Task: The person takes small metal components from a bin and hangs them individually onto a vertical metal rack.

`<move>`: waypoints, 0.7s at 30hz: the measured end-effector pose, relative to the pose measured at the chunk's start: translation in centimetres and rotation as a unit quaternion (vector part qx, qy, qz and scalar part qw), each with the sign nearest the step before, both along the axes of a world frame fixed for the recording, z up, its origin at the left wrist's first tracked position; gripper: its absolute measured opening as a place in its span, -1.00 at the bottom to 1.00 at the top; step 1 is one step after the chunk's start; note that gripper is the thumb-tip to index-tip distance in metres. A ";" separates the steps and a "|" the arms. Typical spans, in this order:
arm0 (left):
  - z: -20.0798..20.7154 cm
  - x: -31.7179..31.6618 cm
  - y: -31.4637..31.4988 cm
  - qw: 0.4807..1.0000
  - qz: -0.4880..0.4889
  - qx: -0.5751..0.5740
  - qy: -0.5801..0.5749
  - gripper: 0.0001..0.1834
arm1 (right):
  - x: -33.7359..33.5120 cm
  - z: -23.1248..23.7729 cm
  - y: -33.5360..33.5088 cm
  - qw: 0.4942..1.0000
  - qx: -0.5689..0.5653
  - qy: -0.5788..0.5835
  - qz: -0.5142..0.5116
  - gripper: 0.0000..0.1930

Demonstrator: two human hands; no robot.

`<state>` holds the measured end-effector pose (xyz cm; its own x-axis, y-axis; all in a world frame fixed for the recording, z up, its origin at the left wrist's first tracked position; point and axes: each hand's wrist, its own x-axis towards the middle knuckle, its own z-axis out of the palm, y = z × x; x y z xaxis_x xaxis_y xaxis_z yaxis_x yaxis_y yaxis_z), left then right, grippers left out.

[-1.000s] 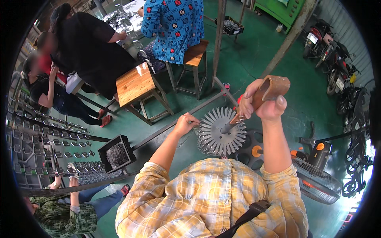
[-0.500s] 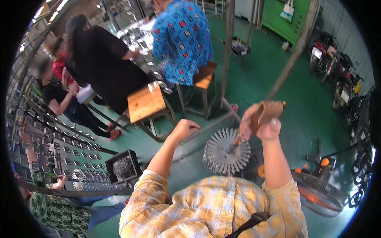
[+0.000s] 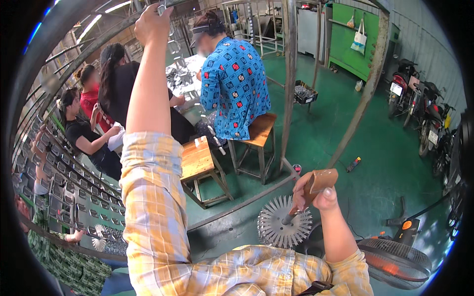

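Observation:
My left hand [image 3: 153, 25] is raised high at the upper left, beside the frame's top bar. Its fingers are closed in a pinch on a small shiny metal piece [image 3: 162, 9], too small to make out fully. At the right, my right hand [image 3: 316, 195] is closed around a brown holder with a curved plate [image 3: 322, 180] at its top. From that grip a rod [image 3: 290, 217] runs down into a round stack of flat metal pieces [image 3: 276, 229] fanned out like spokes. Part of the holder is hidden by my fingers.
A metal rack [image 3: 84, 177] hung with rows of small metal parts curves along the left. Wooden stools [image 3: 197, 160] stand ahead, near several people at a table [image 3: 190, 74] of metal parts. A fan [image 3: 395, 261] stands low at right; motorbikes [image 3: 429, 108] line the wall.
My left hand has risen from the middle to the frame's top bar at the upper left. My right hand keeps its grip on the brown holder and sits slightly lower in view.

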<state>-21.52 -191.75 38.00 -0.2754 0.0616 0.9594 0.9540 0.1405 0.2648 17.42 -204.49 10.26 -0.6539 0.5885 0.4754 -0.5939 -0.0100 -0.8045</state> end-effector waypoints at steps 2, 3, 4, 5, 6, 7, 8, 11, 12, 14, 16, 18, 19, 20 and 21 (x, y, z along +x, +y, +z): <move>1.3 -0.1 0.7 0.998 0.050 -0.007 -0.027 -0.63 | -0.1 0.0 -0.2 1.000 -0.011 -0.006 0.020 -0.33; 2.0 -0.3 0.6 0.997 0.047 -0.040 -0.045 -0.66 | -0.2 0.2 -0.3 0.999 -0.016 -0.002 0.034 -0.33; 2.1 -0.2 0.8 0.997 0.041 -0.040 -0.042 -0.66 | -0.3 0.3 -0.4 1.000 -0.015 0.000 0.028 -0.33; 2.3 -0.2 1.0 0.995 0.044 -0.051 -0.074 -0.67 | -0.5 0.4 -0.6 0.999 -0.035 -0.015 0.019 -0.34; 2.6 -0.3 1.2 0.991 0.048 -0.063 -0.105 -0.69 | -0.6 0.7 -0.8 0.998 -0.055 -0.030 0.011 -0.34; 2.6 -0.4 1.3 0.993 0.058 -0.056 -0.088 -0.73 | -0.6 0.9 -0.9 0.999 -0.043 -0.029 0.006 -0.36; 2.7 -0.5 1.3 0.993 0.055 -0.057 -0.086 -0.73 | -0.6 0.9 -0.9 0.999 -0.043 -0.027 0.003 -0.36; 3.2 -1.1 1.1 0.998 -0.011 -0.034 -0.050 -0.75 | -0.6 0.9 -0.9 0.999 -0.043 -0.019 0.011 -0.37; 3.2 -1.2 1.3 0.998 -0.010 -0.037 -0.049 -0.75 | -0.7 0.9 -0.9 0.999 -0.043 -0.019 0.013 -0.38; 3.2 -1.1 0.9 0.998 -0.041 -0.002 -0.048 -0.72 | -0.9 1.0 -0.9 0.999 -0.045 -0.020 0.018 -0.38; 3.3 -1.6 1.0 0.996 -0.070 0.003 -0.047 -0.71 | -1.1 1.1 -0.9 0.999 -0.044 -0.025 0.019 -0.38; 3.3 -2.0 0.7 0.994 -0.097 0.010 -0.047 -0.70 | -1.4 1.0 -0.8 0.998 -0.047 -0.024 0.024 -0.38; 3.2 -1.3 0.1 0.989 -0.125 -0.015 -0.071 -0.64 | -1.5 1.0 -0.8 0.998 -0.050 -0.022 0.026 -0.38; 3.1 -0.9 -0.5 0.983 -0.152 -0.039 -0.096 -0.59 | -1.6 1.0 -0.8 0.998 -0.051 -0.022 0.030 -0.38; 2.9 -1.3 -0.5 0.986 -0.153 -0.031 -0.063 -0.62 | -1.8 1.1 -0.7 0.998 -0.048 -0.018 0.029 -0.38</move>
